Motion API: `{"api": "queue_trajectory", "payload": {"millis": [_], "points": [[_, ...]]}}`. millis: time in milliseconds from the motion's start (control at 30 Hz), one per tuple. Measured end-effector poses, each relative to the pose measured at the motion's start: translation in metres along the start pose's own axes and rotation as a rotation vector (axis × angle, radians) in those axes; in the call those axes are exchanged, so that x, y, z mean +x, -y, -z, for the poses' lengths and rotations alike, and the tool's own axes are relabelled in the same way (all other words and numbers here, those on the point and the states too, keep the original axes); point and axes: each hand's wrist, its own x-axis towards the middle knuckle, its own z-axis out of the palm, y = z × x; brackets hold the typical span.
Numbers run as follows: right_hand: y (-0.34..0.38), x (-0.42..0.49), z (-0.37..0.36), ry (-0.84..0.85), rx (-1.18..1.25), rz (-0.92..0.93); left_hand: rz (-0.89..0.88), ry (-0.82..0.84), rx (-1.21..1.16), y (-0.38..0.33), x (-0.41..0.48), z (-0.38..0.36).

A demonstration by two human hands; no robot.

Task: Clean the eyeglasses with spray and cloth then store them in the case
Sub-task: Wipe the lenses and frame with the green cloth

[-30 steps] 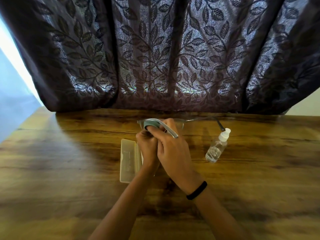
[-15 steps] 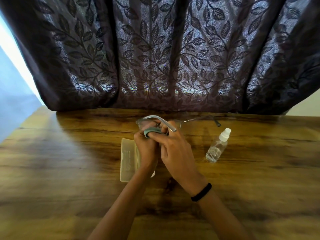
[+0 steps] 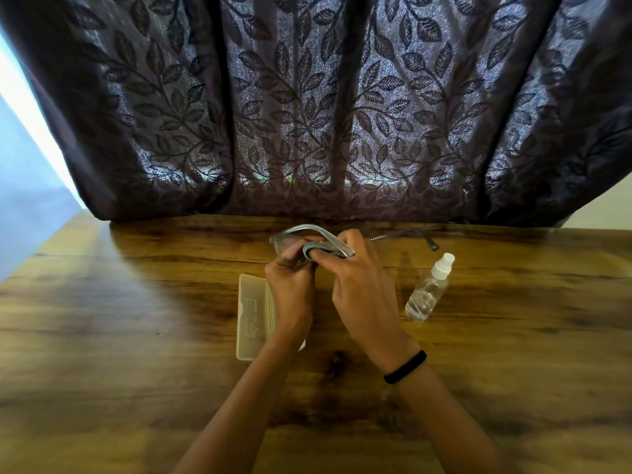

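Clear-framed eyeglasses (image 3: 309,230) are held up above the wooden table (image 3: 136,336), one temple arm reaching right toward the spray bottle. My left hand (image 3: 290,289) grips the frame from below at the left lens. My right hand (image 3: 362,285) pinches a small grey-green cloth (image 3: 313,249) against that lens. A small clear spray bottle (image 3: 427,290) with a white cap stands to the right of my hands. The open translucent case (image 3: 253,316) lies on the table under my left wrist, partly hidden by it.
A dark leaf-patterned curtain (image 3: 307,114) hangs along the table's far edge. A black band (image 3: 405,367) sits on my right wrist. The table's left edge runs diagonally beside a bright window area.
The cloth has slid down from the top of the frame onto the left lens, and the glasses have tilted slightly; both hands stay close together.
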Motion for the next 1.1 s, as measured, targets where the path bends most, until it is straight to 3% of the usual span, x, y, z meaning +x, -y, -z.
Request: {"api": "queue_trajectory", "payload": {"millis": [633,833,1100], "points": [[-0.011,-0.013,0.013,0.029,0.097,-0.048,0.026,0.07,-0.165,0.015,0.005,-0.029],[-0.006,-0.01,0.013,0.093,0.091,-0.002,0.03,0.012,-0.079,0.011,0.005,-0.026],[-0.001,0.001,0.007,0.057,0.058,-0.004,0.024,0.018,-0.008,0.009,0.004,-0.025]]}}
